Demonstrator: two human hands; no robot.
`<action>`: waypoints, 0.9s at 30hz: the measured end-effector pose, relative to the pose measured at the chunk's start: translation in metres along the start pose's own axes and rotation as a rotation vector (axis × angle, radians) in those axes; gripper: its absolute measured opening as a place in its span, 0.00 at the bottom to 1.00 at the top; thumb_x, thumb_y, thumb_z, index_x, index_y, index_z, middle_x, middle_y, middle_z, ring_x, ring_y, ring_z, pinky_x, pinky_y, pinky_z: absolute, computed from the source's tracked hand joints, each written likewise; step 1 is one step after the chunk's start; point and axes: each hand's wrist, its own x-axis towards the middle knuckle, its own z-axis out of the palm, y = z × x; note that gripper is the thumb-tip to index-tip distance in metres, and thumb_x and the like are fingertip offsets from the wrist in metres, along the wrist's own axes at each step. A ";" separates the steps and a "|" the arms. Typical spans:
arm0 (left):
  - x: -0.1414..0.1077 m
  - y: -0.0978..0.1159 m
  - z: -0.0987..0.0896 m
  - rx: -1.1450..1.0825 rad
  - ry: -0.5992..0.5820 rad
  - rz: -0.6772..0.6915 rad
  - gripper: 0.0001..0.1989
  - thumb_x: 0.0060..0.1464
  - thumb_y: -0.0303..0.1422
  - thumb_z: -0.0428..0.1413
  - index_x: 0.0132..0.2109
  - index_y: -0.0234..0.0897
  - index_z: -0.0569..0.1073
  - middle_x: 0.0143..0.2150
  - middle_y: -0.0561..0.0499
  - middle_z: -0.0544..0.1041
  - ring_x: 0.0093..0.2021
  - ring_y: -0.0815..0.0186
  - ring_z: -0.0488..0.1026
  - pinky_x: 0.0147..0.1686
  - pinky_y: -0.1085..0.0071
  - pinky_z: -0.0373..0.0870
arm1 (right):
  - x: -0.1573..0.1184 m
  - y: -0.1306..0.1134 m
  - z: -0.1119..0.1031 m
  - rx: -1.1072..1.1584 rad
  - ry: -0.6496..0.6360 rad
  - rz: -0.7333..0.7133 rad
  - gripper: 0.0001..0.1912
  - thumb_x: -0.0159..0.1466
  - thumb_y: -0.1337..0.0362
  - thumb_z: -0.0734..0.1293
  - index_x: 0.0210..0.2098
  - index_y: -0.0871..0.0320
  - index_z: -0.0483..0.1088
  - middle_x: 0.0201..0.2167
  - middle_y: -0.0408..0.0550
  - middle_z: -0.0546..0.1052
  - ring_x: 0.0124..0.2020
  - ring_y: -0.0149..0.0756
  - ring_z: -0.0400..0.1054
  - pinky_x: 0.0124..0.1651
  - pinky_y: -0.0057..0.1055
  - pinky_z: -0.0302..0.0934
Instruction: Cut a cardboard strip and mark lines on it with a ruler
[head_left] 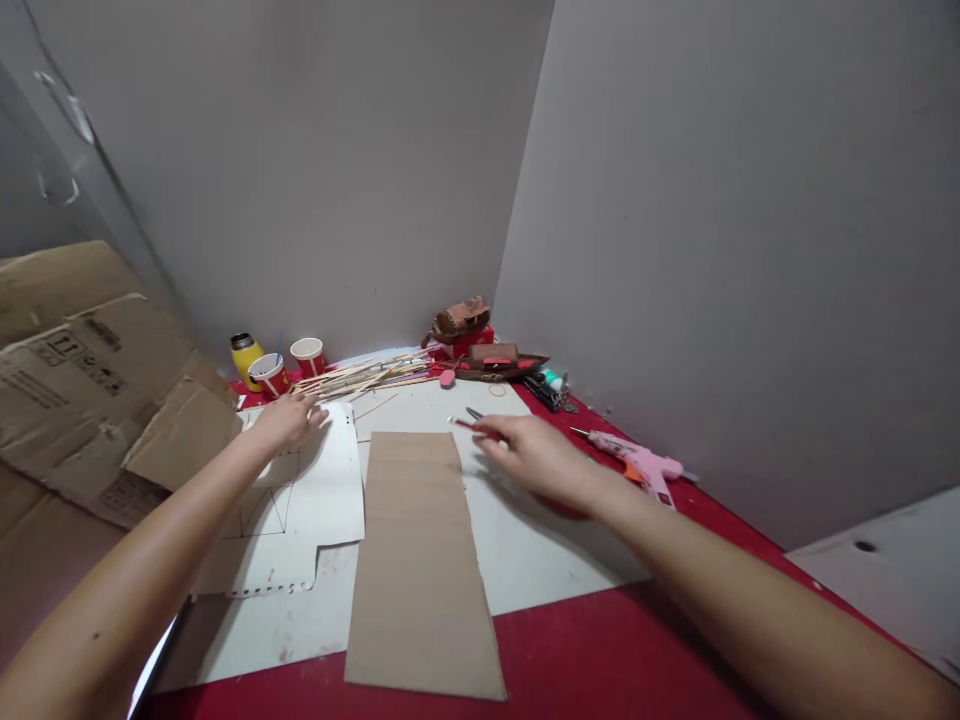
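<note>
My left hand (289, 422) is over the upper part of a white paper sheet (334, 510) with drawn lines, its fingers stretched out and apart, nothing visible in them. The sheet has a torn, perforated edge. My right hand (536, 455) is closed on a slim red object (466, 426) with a pale tip; its exact kind is too small to make out. A dark pointed tip (474, 413) shows beside it, and I cannot tell whether it is held too. Between my hands lies a plain rectangular cardboard piece (420, 570), reaching over the near edge of the white board (540, 580).
Thin wooden sticks (375, 375) lie behind, near two paper cups (307, 352) and a yellow bottle (246, 360). A pink glue gun (637, 460) lies right. Brown pouches (461, 318) stand at the back corner. A large cardboard box (97, 390) leans in from the left.
</note>
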 end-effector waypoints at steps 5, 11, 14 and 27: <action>0.001 0.000 0.008 -0.001 -0.040 0.031 0.17 0.65 0.40 0.57 0.55 0.36 0.72 0.54 0.44 0.74 0.50 0.58 0.75 0.49 0.54 0.74 | -0.012 -0.038 0.037 -0.145 -0.188 -0.146 0.12 0.66 0.66 0.61 0.42 0.56 0.76 0.39 0.51 0.81 0.39 0.42 0.75 0.40 0.32 0.59; 0.032 0.010 -0.005 -0.011 0.033 -0.001 0.17 0.65 0.39 0.57 0.57 0.36 0.71 0.56 0.43 0.73 0.51 0.57 0.74 0.50 0.54 0.74 | -0.011 -0.025 0.054 -0.132 -0.182 -0.164 0.12 0.69 0.66 0.59 0.43 0.57 0.74 0.42 0.51 0.79 0.41 0.41 0.74 0.42 0.32 0.60; 0.065 0.022 -0.008 -0.035 0.038 -0.020 0.17 0.65 0.39 0.57 0.57 0.37 0.71 0.56 0.43 0.73 0.51 0.57 0.74 0.49 0.55 0.75 | -0.012 -0.016 0.060 -0.101 -0.156 -0.188 0.12 0.67 0.67 0.60 0.45 0.56 0.74 0.41 0.51 0.79 0.39 0.40 0.74 0.42 0.33 0.62; 0.115 0.017 0.009 -0.238 0.001 0.016 0.17 0.65 0.39 0.57 0.57 0.37 0.72 0.56 0.44 0.73 0.50 0.58 0.75 0.48 0.55 0.75 | -0.009 -0.003 0.067 0.001 -0.109 -0.216 0.15 0.65 0.70 0.61 0.47 0.53 0.75 0.43 0.50 0.81 0.44 0.42 0.75 0.46 0.34 0.65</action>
